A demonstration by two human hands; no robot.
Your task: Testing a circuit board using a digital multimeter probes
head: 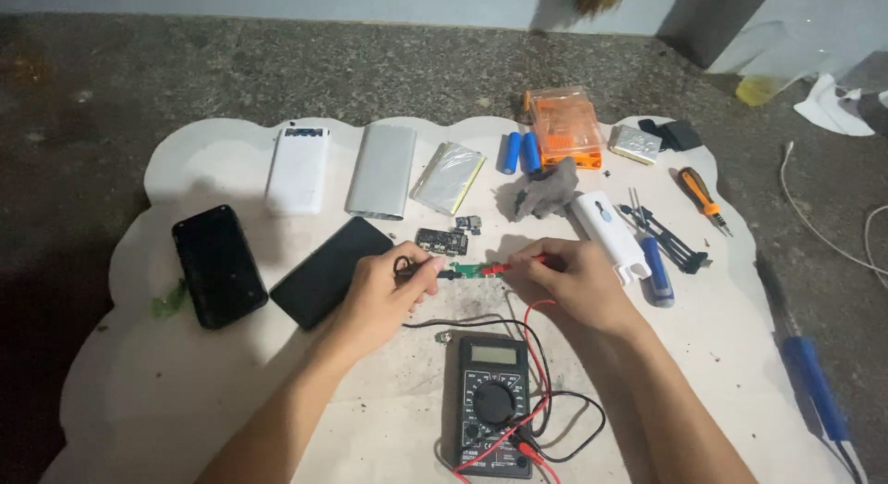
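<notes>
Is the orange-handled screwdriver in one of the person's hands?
No: the orange-handled screwdriver lies untouched on the white mat to the right, while the left hand and right hand hold probes on a small green circuit board.

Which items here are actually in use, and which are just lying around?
In use:
left hand with black probe
right hand with red probe
small green board between the probe tips
multimeter, leads running to both probes

Lying about:
two black phones
white power bank
blue cells
orange box
screwdriver

2 blue cells [520, 152], orange box [565, 128], white pwr bank [297, 170].
</notes>
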